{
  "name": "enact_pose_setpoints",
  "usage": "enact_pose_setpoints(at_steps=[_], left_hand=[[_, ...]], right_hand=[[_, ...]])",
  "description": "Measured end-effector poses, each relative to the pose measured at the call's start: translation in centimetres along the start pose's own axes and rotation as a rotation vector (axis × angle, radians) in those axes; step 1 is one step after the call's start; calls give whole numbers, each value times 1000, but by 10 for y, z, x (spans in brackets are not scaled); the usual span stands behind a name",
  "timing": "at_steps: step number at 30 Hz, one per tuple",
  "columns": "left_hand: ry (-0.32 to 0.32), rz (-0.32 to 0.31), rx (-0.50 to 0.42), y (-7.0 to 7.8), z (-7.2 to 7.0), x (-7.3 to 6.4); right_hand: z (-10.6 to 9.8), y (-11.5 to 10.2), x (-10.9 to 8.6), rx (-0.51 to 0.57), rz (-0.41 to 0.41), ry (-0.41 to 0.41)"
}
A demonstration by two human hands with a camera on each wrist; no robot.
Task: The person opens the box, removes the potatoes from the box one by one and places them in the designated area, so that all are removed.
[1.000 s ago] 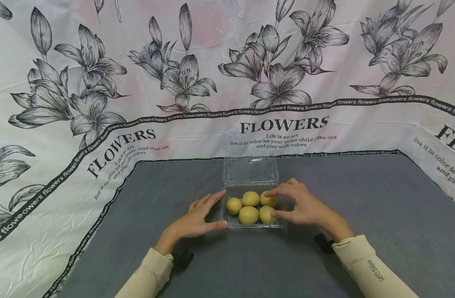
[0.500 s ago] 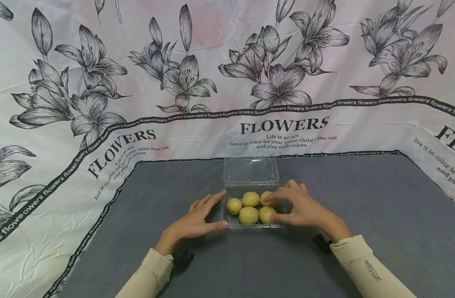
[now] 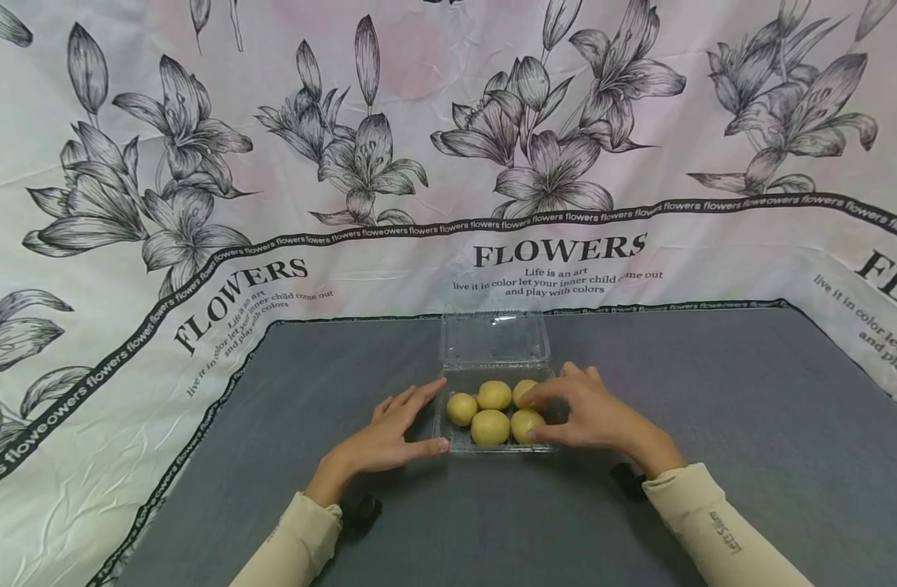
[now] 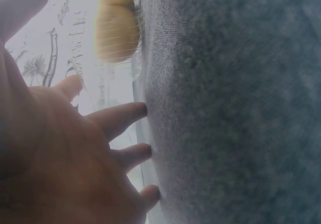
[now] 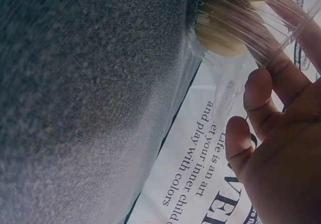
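Observation:
Several round yellow fruits, lemon-like, sit in a clear plastic clamshell box (image 3: pixel 463 444) with its lid (image 3: pixel 495 338) tipped back. My left hand (image 3: pixel 378 436) lies along the box's left side, fingers spread, with index and thumb tips at the edge. My right hand (image 3: pixel 598 412) reaches over the right wall. Its index finger is at the far right fruit (image 3: pixel 523 391) and its thumb at the near right fruit (image 3: pixel 525 424). The right wrist view shows some fingers behind the clear wall and bent fingertips (image 5: pixel 258 88) outside it.
The box stands on a grey cloth-covered table (image 3: pixel 448 522). Behind it hangs a white curtain (image 3: pixel 390 285) printed with flowers and lettering. Dark wrist devices (image 3: pixel 360 514) sit under both wrists.
My right hand has shifted slightly left and lower over the right-hand fruits, its index fingertip deeper in the box. The left hand keeps its place.

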State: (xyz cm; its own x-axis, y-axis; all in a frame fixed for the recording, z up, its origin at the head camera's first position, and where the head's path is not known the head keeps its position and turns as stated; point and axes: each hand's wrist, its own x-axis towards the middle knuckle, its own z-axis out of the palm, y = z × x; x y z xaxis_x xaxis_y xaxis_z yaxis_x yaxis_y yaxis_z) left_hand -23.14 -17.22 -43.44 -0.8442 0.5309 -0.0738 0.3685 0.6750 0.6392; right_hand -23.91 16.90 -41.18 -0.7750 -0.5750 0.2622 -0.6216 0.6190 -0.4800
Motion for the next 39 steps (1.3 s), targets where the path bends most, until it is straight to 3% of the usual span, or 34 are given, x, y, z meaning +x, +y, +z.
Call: enact_pose_setpoints(at_steps=[20,28,39], left_hand=[[-1,0,-3,0,1,0],[-3,12,-2,-2,1,-1],[-8,5,-7,-1,0,-1]], right_hand=[[2,-2,4,-92,8,-44],[-1,-5,6,-44,34,-75],[1,-2,8,27,1,-123]])
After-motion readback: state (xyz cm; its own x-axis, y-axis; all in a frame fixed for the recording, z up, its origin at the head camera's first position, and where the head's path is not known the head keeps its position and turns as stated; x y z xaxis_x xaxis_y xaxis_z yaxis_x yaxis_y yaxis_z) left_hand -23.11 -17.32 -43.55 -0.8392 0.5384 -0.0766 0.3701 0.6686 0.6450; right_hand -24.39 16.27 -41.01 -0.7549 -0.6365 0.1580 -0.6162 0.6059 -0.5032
